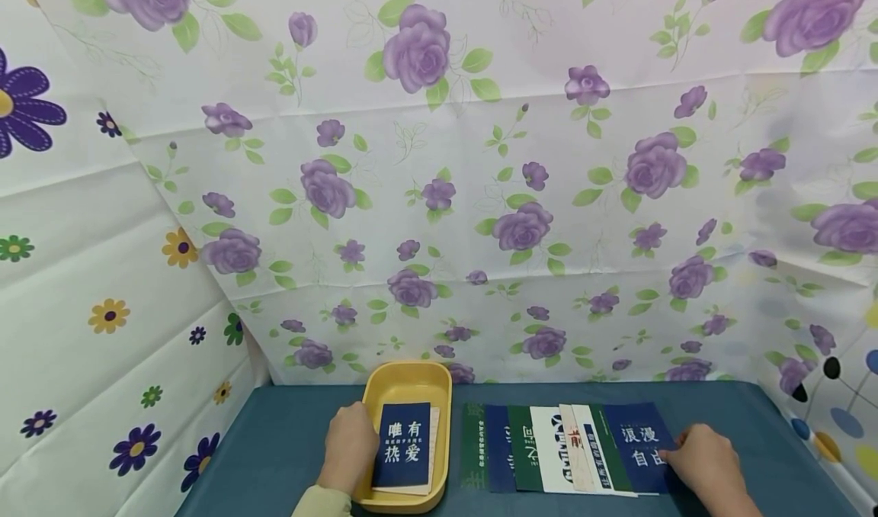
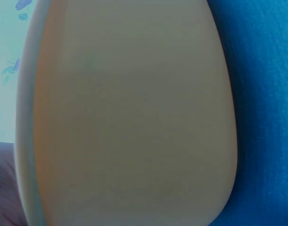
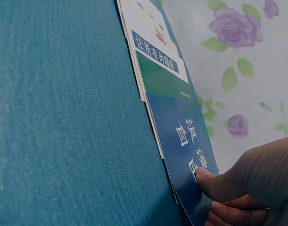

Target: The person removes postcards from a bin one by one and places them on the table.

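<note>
At the left of the head view, my left hand grips the left rim of a yellow plastic tray. Inside the tray lies a dark blue booklet with white characters, on top of a paler one. The tray's outer side fills most of the left wrist view. My right hand pinches the right edge of another dark blue booklet, the rightmost of an overlapping row. In the right wrist view its thumb presses on the cover while the other fingers curl below the edge.
The row runs left from my right hand: green-edged, cream, white, dark green and blue booklets, up to a green one near the tray. Everything lies on a blue-green cloth. A flowered sheet hangs behind the table.
</note>
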A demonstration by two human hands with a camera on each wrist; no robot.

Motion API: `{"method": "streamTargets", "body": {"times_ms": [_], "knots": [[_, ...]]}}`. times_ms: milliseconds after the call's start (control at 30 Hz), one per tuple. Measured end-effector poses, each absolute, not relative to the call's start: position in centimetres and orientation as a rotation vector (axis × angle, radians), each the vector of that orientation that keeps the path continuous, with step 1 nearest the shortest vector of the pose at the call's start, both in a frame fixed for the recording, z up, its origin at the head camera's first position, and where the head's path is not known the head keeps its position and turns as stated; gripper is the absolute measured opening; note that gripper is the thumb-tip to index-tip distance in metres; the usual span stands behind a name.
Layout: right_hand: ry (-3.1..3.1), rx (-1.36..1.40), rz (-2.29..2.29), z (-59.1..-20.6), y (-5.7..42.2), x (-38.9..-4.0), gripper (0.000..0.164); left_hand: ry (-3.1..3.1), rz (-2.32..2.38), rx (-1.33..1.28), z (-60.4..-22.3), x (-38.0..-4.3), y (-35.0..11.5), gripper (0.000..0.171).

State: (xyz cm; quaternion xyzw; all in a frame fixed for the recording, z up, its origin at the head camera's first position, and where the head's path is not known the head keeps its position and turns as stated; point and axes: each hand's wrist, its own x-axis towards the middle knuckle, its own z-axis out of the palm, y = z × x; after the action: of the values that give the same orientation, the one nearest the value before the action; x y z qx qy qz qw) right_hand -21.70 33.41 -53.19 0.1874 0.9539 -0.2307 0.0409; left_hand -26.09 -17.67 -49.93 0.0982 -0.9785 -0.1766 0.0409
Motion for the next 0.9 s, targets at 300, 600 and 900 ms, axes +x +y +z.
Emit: {"method": "streamTargets", "body": {"times_ms": [300, 600, 900], "knots": [[2.914, 0.581, -0.701, -53.2, 33.5, -21.7, 0.032, -2.979, -0.548, 0.281, -49.8, -26.2, -17.8, 0.013], [2.910, 0.591, -0.701, -53.1, 33.7, -21.8, 0.040, -2.983, -0.547, 0.283, -49.6, -26.1, -17.7, 0.013], [2.991, 0.575, -0.757, -50.9, 32.1, -21.8, 0.042, -2.980, -0.550, 0.280, -49.8, -26.1, -17.8, 0.012]]}}
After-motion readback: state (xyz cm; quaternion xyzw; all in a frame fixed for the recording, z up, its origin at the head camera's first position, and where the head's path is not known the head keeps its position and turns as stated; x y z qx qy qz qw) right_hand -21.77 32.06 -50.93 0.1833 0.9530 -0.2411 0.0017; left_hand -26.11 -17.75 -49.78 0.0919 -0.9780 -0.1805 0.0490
